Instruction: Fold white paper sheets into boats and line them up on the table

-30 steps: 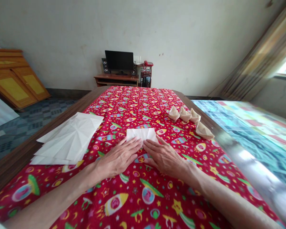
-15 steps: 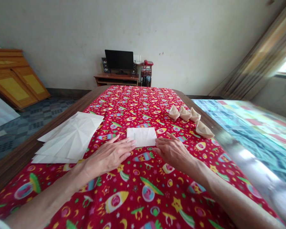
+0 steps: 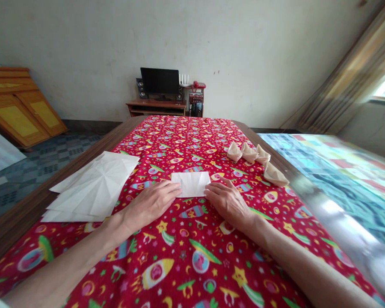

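A small folded rectangle of white paper (image 3: 194, 184) lies flat on the red patterned cloth (image 3: 199, 239) in front of me. At its left end my left hand (image 3: 154, 199) is closed, the fingers together on the short edge. My right hand (image 3: 228, 199) is closed at the opposite end, with curled fingertips on that edge. Both thumbs are mostly hidden. Faint creases run across the paper between the hands.
Creased white sheets (image 3: 96, 184) lie in a loose pile on the left. Several folded paper boat-like shapes (image 3: 275, 173) stand near the right table edge. A bed (image 3: 333, 171) adjoins on the right. Beyond the table stands a monitor (image 3: 160, 81) on a desk.
Both hands slid outward from the paper's near middle to its two ends. Their spread fingers then drew together and curled at the edges. The paper has stayed in nearly the same place.
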`<state>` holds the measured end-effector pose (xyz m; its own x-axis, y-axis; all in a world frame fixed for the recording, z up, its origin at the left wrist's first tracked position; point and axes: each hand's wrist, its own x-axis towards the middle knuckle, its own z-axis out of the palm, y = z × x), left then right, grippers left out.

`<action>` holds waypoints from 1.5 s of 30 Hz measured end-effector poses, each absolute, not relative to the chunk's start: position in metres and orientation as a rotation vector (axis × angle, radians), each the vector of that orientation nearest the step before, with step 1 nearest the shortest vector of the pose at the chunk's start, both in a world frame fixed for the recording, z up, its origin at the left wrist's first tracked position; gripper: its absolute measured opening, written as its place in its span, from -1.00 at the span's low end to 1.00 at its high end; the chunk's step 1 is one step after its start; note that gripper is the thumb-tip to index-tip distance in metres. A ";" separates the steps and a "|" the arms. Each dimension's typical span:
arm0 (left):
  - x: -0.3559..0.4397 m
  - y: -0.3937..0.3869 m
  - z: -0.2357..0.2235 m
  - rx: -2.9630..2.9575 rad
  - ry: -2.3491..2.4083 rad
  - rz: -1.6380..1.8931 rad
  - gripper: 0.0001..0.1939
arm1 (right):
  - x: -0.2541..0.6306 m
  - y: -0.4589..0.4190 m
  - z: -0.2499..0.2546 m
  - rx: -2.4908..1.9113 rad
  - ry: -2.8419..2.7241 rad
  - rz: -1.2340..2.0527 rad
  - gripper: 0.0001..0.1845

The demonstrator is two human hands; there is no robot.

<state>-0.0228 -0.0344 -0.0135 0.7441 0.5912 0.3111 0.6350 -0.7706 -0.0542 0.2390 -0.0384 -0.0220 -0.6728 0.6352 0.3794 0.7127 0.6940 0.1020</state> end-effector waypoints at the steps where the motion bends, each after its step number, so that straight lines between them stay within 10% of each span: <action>1: -0.021 -0.035 -0.012 -2.764 -0.982 -0.400 -0.69 | 0.238 -0.039 -0.022 -1.038 -2.605 -0.346 -0.78; 33: -0.023 -0.024 -0.034 -2.833 -0.933 -0.935 -0.80 | 0.239 -0.031 -0.034 -0.971 -2.371 0.039 -0.80; 45: -0.007 -0.009 -0.039 -2.725 -1.774 -1.053 -0.67 | 0.228 -0.020 -0.029 -1.539 -2.097 0.319 -0.78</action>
